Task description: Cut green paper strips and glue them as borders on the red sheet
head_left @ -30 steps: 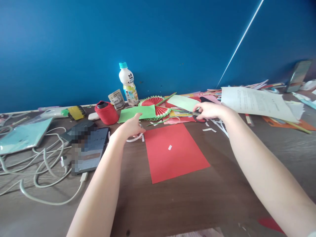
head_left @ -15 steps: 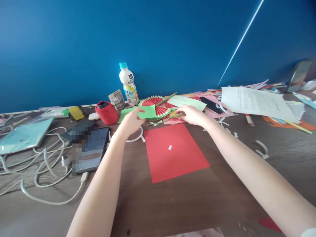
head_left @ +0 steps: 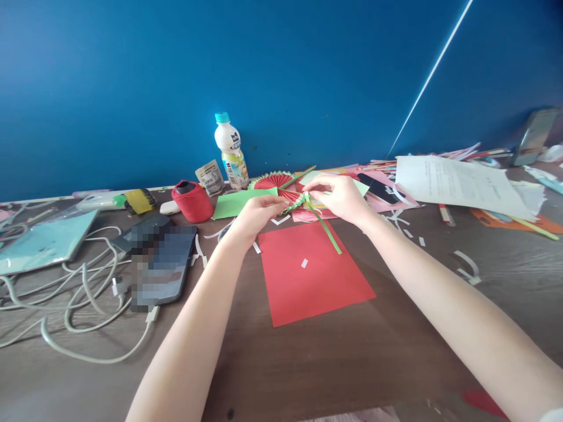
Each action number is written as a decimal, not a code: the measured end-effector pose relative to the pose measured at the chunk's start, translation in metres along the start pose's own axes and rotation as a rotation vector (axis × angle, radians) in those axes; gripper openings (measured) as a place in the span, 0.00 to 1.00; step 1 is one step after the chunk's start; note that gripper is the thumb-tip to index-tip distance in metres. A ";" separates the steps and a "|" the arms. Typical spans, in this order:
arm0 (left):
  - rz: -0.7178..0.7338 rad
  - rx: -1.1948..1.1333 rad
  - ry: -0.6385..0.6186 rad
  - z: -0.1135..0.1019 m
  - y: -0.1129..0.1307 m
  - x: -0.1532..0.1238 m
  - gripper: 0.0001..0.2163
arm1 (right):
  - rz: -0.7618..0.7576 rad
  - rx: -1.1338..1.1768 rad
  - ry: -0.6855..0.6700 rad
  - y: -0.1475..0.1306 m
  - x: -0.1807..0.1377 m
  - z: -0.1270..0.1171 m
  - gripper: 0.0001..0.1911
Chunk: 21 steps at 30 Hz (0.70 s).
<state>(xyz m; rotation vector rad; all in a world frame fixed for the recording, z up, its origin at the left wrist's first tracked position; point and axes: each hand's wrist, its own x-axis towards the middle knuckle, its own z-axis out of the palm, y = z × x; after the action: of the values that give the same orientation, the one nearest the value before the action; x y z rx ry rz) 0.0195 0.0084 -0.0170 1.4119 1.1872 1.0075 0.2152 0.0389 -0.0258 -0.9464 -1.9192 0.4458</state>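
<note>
Pinching right hand (head_left: 339,197): thumb and fingertips closed on a green strip (head_left: 328,231), hanging over the far edge of the red paper (head_left: 316,287).
Left hand (head_left: 259,215): fingers nearly together; whether gripping anything, cannot tell.
Pleated fan (head_left: 273,181): beyond the hands, toward the table's (head_left: 352,363) far edge.

Two hands (head_left: 263,213) (head_left: 338,196), one dangling green strip (head_left: 326,229), one red square (head_left: 314,290) and one bottle (head_left: 232,152) show.
</note>
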 end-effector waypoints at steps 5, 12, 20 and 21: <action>0.002 -0.213 -0.188 0.018 -0.008 0.002 0.11 | -0.014 0.228 0.005 -0.015 0.000 0.004 0.07; -0.024 -0.352 -0.057 0.022 -0.004 0.001 0.09 | 0.232 0.469 0.180 -0.017 0.002 0.010 0.16; -0.009 -0.341 -0.007 0.023 0.001 -0.002 0.09 | 0.551 0.923 -0.147 -0.019 -0.022 0.041 0.18; -0.023 -0.329 -0.009 0.023 0.002 -0.002 0.09 | 0.555 0.967 -0.154 -0.020 -0.026 0.042 0.18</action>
<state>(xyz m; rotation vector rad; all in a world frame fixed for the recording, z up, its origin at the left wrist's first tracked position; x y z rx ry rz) 0.0420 0.0029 -0.0184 1.1400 0.9765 1.1216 0.1778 0.0091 -0.0495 -0.7539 -1.2519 1.6230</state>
